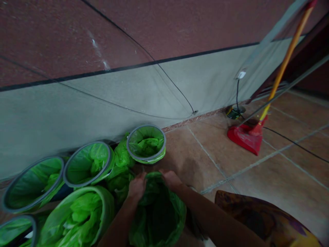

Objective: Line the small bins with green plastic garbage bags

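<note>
A bin lined with a green plastic bag (178, 209) stands low in the middle of the view, its mouth facing up toward me and dark inside. On the far rim of that bag, my left hand (137, 186) has its fingers closed over the plastic at the left. My right hand (171, 179) pinches the same edge a little to the right. Just beyond my hands is a small grey-rimmed bin (146, 159) with a green liner. To the left of my left forearm, a wide bin (108, 206) is heaped with crumpled green bags (82, 211).
Several more grey-rimmed lined bins (64, 171) crowd the left side by the wall (102, 106). A red dustpan (245, 137) and a yellow-orange pole (285, 65) stand at the right. Cables run along the wall and the tiled floor (200, 151). Patterned cloth (257, 216) shows lower right.
</note>
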Available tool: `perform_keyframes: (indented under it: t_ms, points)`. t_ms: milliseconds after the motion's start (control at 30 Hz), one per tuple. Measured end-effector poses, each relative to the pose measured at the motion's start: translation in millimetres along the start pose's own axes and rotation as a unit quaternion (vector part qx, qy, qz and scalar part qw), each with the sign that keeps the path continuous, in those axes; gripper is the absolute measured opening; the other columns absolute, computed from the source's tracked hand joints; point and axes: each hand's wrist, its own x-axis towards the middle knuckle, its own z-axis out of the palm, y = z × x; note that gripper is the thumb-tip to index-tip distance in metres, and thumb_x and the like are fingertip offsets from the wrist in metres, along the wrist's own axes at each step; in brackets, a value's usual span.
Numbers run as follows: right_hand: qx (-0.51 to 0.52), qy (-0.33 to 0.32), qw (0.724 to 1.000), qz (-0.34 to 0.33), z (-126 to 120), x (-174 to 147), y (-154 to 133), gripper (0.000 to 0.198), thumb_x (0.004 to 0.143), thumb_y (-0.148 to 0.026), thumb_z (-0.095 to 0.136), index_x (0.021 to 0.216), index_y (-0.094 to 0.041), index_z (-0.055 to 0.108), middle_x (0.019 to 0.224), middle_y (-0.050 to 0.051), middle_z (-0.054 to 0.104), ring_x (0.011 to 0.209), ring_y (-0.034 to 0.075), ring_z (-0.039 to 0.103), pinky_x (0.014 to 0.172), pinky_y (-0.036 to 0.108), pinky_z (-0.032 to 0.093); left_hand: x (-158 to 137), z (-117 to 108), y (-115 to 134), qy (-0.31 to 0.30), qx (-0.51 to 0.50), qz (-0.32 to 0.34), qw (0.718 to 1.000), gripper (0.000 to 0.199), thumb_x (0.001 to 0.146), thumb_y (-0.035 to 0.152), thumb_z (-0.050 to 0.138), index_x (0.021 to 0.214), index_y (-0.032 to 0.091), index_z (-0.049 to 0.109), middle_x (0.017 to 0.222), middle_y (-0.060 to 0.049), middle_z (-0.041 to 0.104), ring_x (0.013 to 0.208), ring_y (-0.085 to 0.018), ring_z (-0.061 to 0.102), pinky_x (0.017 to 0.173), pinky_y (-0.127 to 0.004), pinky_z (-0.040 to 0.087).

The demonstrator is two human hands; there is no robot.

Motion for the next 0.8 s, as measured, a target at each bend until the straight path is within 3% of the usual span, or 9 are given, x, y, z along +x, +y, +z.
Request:
perform_keyframes:
  t_ms: [167,300,400,500,600,667,800]
  points:
    - [0.025,0.068,0.992,0.103,9,-18,10,0.026,0.091,-0.016,0.044,0.101,-0.016,0.068,0.095,0.011,0.075,0.086,0.022,0.068,0.077,0.028,0.046,-10,-10,2,0.068,0.016,-0.062,0.996,0.069,0.081,0.021,0.062,0.145,0.015,0.038,0.137,-0.016,0.058,0.126,-0.029,0.054,0.105,-0.040,0.040]
    - [0.068,0.159,0.958,0.230,37,-56,20,0.035,0.089,-0.014,0.042,0.116,-0.014,0.064,0.101,0.014,0.074,0.091,0.025,0.069,0.079,0.032,0.049,-15,-16,-1,0.099,-0.033,-0.102,0.989,0.072,0.078,0.026,0.064,0.144,0.013,0.038,0.142,-0.017,0.054,0.131,-0.032,0.049,0.107,-0.044,0.039]
    - [0.090,0.229,0.939,0.242,53,-78,18,0.044,0.087,-0.023,0.050,0.128,-0.010,0.056,0.116,0.019,0.068,0.109,0.030,0.064,0.092,0.038,0.048,-12,-16,0,0.118,-0.077,-0.102,0.985,0.068,0.079,0.027,0.060,0.143,0.013,0.041,0.141,-0.016,0.055,0.130,-0.031,0.050,0.106,-0.045,0.041]
    - [0.079,0.289,0.933,0.198,43,-72,9,0.051,0.089,-0.037,0.052,0.131,-0.007,0.053,0.126,0.022,0.062,0.121,0.032,0.054,0.102,0.043,0.042,-7,-14,1,0.152,-0.096,-0.097,0.979,0.063,0.080,0.027,0.059,0.140,0.015,0.044,0.138,-0.015,0.057,0.127,-0.030,0.053,0.105,-0.044,0.043]
    - [0.079,0.267,0.951,0.134,14,-38,-1,0.039,0.097,-0.034,0.038,0.118,-0.012,0.063,0.118,0.016,0.067,0.115,0.026,0.058,0.100,0.035,0.042,-3,-13,0,0.164,-0.100,-0.072,0.979,0.053,0.082,0.024,0.057,0.134,0.015,0.051,0.134,-0.014,0.061,0.124,-0.029,0.056,0.106,-0.042,0.043]
    - [0.072,0.199,0.969,0.129,-4,-12,-4,0.040,0.100,-0.032,0.032,0.101,-0.016,0.069,0.102,0.011,0.072,0.098,0.021,0.064,0.088,0.029,0.045,-1,-12,-3,0.152,-0.125,-0.062,0.978,0.048,0.084,0.021,0.054,0.131,0.015,0.054,0.130,-0.013,0.065,0.121,-0.026,0.059,0.105,-0.039,0.044]
    - [0.052,0.087,0.986,0.132,-11,20,-4,0.044,0.102,-0.035,0.033,0.089,-0.017,0.071,0.084,0.008,0.073,0.077,0.016,0.066,0.068,0.024,0.042,1,-12,-10,0.138,-0.222,-0.128,0.957,0.045,0.091,0.030,0.045,0.132,0.014,0.054,0.120,-0.011,0.071,0.108,-0.023,0.068,0.095,-0.033,0.051]
